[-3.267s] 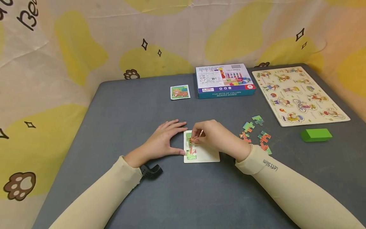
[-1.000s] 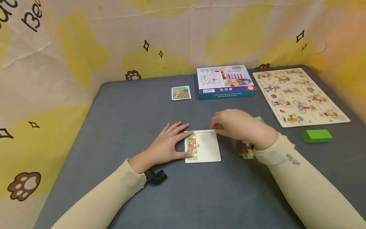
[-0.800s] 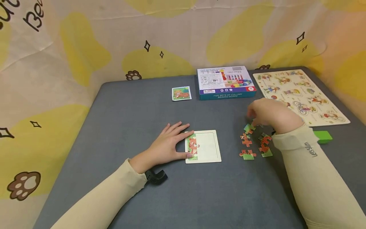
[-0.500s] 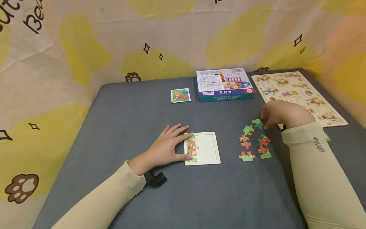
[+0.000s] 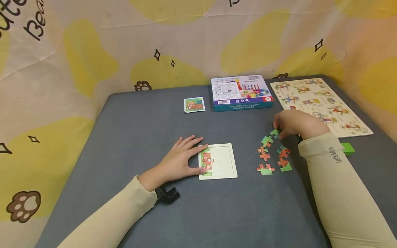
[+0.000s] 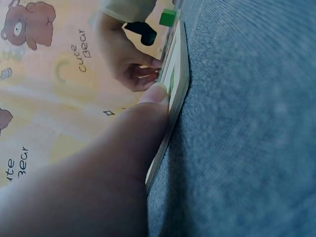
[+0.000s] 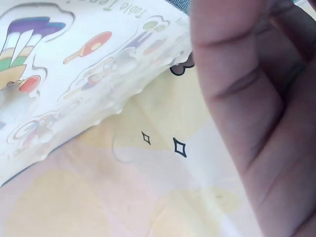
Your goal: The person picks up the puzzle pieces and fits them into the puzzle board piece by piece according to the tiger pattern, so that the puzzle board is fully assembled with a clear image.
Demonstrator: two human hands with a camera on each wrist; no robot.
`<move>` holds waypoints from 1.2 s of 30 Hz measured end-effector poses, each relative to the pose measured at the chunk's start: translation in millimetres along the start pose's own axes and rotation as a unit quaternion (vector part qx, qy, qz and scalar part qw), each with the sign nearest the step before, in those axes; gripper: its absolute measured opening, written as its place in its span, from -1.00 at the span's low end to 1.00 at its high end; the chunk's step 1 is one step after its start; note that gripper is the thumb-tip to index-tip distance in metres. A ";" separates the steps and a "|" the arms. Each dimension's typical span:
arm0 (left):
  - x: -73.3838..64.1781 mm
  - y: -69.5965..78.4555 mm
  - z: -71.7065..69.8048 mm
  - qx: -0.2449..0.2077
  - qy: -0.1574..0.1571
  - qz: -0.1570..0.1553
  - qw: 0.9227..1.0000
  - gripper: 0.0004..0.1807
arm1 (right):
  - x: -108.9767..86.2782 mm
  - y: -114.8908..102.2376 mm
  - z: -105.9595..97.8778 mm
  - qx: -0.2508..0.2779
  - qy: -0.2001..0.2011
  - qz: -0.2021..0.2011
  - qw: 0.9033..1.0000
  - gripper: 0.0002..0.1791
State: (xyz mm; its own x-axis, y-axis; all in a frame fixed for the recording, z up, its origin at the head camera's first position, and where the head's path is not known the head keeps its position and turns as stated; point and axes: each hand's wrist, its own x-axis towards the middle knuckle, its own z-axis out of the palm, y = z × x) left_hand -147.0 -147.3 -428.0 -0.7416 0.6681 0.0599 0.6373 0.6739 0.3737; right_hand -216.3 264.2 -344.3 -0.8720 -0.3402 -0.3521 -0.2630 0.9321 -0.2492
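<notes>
My left hand (image 5: 175, 160) lies with its fingers spread at the left edge of a pale puzzle tray (image 5: 224, 162). Its thumb and index finger rest on the tray's left part, over a joined column of tiger puzzle pieces (image 5: 207, 161). My right hand (image 5: 297, 124) reaches to the far end of the loose pieces. Its thumb and index finger pinch the right end of a green puzzle piece (image 5: 274, 133) at table level. Below it lie loose orange-and-green puzzle pieces (image 5: 265, 169) in two rows. In the right wrist view, the right hand's fingertips are out of frame.
A small tiger picture card (image 5: 194, 104) and a beaded-box carton (image 5: 242, 93) stand at the back. To the right lies a wooden picture board (image 5: 322, 103), partly behind my right hand. A green block (image 5: 348, 148) sits behind my right sleeve. Printed cloth hangs behind the table.
The right hand placed a piece in the tray's left column, then moved right to the loose pieces. It has closed in on the farthest green piece. The left hand stays on the tray.
</notes>
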 end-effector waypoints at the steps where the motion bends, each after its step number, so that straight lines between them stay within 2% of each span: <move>1: 0.1 -0.1 0.2 -0.001 0.000 0.000 1.000 -0.05 | 0.5 0.6 0.2 0.002 -0.001 -0.001 1.000 -0.67; 5: 0.7 -0.7 0.9 0.001 0.000 0.001 1.000 -0.05 | 0.4 2.8 -0.6 0.001 0.005 -0.003 1.000 -0.67; 11: 1.4 0.5 -1.1 0.001 0.000 0.004 1.000 -0.04 | -9.2 -2.7 -8.2 0.008 0.046 -0.001 0.999 -0.72; 14: 1.3 0.6 -1.6 0.002 -0.002 0.003 1.000 -0.04 | -14.3 -19.1 -13.1 0.017 0.073 0.000 0.997 -0.79; 17: 0.9 0.6 -1.6 0.002 -0.003 0.001 1.000 -0.04 | -15.1 -45.3 -12.7 0.050 0.098 -0.035 0.993 -0.83; 20: 0.6 0.6 -1.2 0.002 -0.004 -0.002 1.000 -0.04 | -10.5 -74.7 -3.5 0.098 0.089 -0.092 0.987 -0.84; 22: 0.6 0.6 -0.9 0.001 -0.004 -0.004 1.000 -0.04 | -5.2 -92.9 6.0 0.125 0.065 -0.123 0.982 -0.84; 24: 0.4 1.3 -1.2 -0.002 -0.004 -0.006 1.000 -0.04 | -0.2 -107.8 16.2 0.142 0.033 -0.136 0.980 -0.84; 29: -0.2 3.0 -2.7 0.000 -0.006 -0.009 1.000 -0.04 | 7.9 -131.4 36.6 0.143 -0.002 -0.128 0.981 -0.85; 36: 0.1 1.7 -1.8 0.000 -0.001 -0.005 1.000 -0.04 | 14.6 -139.7 51.3 0.098 0.026 -0.090 0.991 -0.82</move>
State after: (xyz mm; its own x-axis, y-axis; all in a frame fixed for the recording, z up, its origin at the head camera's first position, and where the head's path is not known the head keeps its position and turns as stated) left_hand -146.3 -146.7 -425.7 -0.7483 0.6612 0.0544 0.6292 0.6814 0.3739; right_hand -171.1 122.6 -361.0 -0.8398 -0.4869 -0.2402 -0.3353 0.8131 -0.4759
